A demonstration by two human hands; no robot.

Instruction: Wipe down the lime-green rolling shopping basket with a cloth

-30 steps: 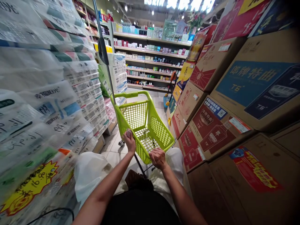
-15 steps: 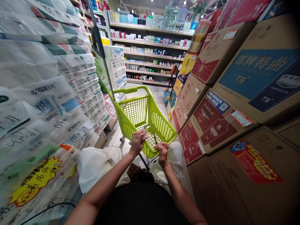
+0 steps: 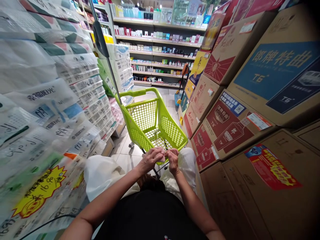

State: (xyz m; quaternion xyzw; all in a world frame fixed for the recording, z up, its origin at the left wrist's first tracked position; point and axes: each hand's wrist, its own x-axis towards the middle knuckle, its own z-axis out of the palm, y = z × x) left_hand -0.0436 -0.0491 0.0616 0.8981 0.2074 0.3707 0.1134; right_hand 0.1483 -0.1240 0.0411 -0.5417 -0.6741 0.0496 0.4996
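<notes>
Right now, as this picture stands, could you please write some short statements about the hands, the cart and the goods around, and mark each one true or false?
1. The shopping cart is red. False: it is yellow-green.
2. The left hand and right hand are far apart. False: they are close together.
3. A small pink item is at the left hand's fingers. True.
4. Cardboard boxes are stacked on the left side. False: they are on the right; the left has plastic-wrapped tissue packs.
5. A yellow starburst price sign shows 16.90. True.
6. The back shelves hold rows of small packages. True.
</notes>
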